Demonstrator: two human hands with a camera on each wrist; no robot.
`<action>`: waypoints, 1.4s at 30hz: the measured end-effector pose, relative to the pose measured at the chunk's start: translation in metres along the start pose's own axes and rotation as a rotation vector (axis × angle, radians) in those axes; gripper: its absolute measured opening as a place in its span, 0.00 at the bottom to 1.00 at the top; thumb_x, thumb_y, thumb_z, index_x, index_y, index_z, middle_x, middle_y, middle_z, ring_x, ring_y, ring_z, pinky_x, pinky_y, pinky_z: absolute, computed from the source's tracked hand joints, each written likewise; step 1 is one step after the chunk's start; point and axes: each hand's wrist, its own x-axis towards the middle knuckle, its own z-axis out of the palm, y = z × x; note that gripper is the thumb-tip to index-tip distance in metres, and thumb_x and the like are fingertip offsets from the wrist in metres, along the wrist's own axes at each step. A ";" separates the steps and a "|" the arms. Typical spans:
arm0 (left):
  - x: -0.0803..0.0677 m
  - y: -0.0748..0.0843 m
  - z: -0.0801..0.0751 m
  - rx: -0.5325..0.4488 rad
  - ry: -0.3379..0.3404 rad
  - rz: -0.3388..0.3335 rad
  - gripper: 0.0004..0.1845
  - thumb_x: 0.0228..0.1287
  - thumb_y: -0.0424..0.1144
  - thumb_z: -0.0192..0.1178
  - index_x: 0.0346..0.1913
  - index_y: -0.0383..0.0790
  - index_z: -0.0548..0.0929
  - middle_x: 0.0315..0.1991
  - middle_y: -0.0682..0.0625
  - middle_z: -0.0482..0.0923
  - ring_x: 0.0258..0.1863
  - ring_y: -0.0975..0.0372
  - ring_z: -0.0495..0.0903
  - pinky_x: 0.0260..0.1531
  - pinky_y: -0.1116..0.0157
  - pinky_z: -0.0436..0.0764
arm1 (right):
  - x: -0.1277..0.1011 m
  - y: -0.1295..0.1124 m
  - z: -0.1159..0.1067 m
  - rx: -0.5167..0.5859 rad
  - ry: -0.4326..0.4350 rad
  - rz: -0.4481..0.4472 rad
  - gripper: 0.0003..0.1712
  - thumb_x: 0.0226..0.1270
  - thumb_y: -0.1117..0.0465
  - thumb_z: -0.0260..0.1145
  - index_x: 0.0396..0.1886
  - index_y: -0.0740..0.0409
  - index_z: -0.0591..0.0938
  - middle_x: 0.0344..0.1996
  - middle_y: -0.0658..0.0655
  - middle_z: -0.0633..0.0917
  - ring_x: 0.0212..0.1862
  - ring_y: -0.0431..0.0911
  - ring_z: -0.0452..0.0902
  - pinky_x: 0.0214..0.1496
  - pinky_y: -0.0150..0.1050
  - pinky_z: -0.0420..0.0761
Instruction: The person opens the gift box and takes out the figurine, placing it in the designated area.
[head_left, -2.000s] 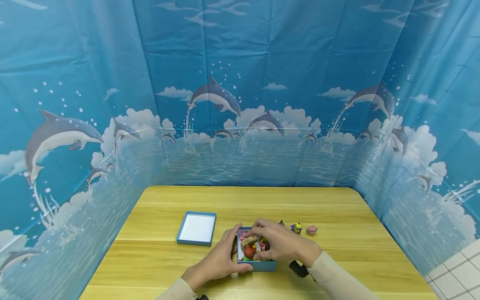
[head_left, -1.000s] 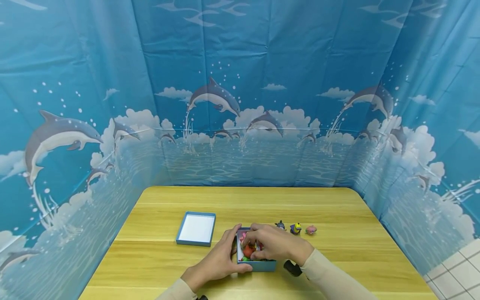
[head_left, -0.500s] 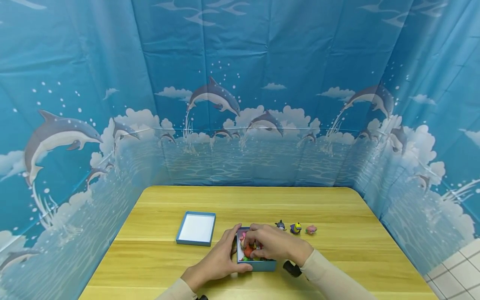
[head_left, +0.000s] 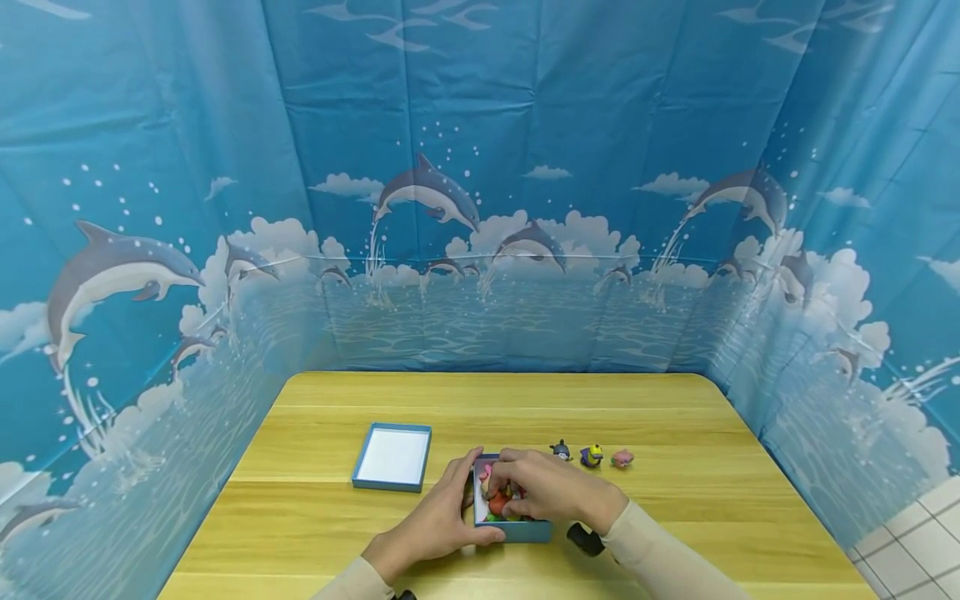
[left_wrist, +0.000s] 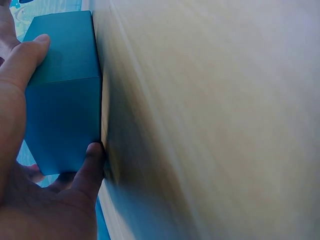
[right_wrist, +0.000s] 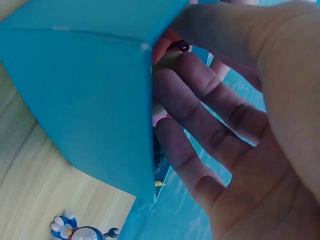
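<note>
A blue box (head_left: 528, 532) stands without its lid on the table, full of small colourful toy figures. My left hand (head_left: 433, 518) grips the box, fingers along its left side and thumb on the front wall; the left wrist view shows this hold on the blue wall (left_wrist: 62, 120). Inside the box reaches my right hand (head_left: 558, 487), its index finger and thumb around an orange-red toy figure (head_left: 498, 502). Part of a red piece with a dark ring (right_wrist: 181, 46) shows by the thumb in the right wrist view. The box wall hides the fingertips' contact.
Left of the box lies a shallow blue lid (head_left: 392, 457) with its white inside up. Behind and right of the box stand a grey-blue figure (head_left: 560, 450), a yellow and purple figure (head_left: 592, 456) and a pink figure (head_left: 622, 458) on the wooden table (head_left: 675, 517).
Two seconds ago my right hand held a beige piece above the box; it has since lowered into the box. The orange-red toy has shifted slightly right. The left hand has stayed put.
</note>
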 end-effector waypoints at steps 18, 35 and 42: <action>0.000 0.003 0.000 0.010 0.004 -0.007 0.71 0.69 0.71 0.81 0.99 0.49 0.46 0.93 0.42 0.59 0.84 0.51 0.74 0.83 0.44 0.78 | -0.002 -0.001 -0.003 0.028 -0.005 -0.001 0.10 0.81 0.64 0.81 0.53 0.46 0.90 0.49 0.45 0.90 0.43 0.35 0.85 0.45 0.28 0.85; -0.001 0.003 0.000 0.026 0.012 -0.004 0.71 0.69 0.70 0.81 0.99 0.48 0.47 0.91 0.43 0.62 0.81 0.53 0.76 0.82 0.46 0.79 | -0.007 0.003 -0.001 0.031 0.015 -0.020 0.09 0.83 0.61 0.79 0.52 0.45 0.88 0.48 0.45 0.88 0.44 0.36 0.84 0.46 0.28 0.84; -0.002 0.002 0.000 0.022 0.011 -0.006 0.71 0.68 0.72 0.81 0.99 0.51 0.46 0.91 0.43 0.62 0.81 0.53 0.76 0.82 0.45 0.79 | -0.011 0.004 -0.003 0.024 0.048 -0.038 0.09 0.84 0.61 0.78 0.56 0.47 0.89 0.51 0.48 0.88 0.46 0.37 0.83 0.47 0.30 0.84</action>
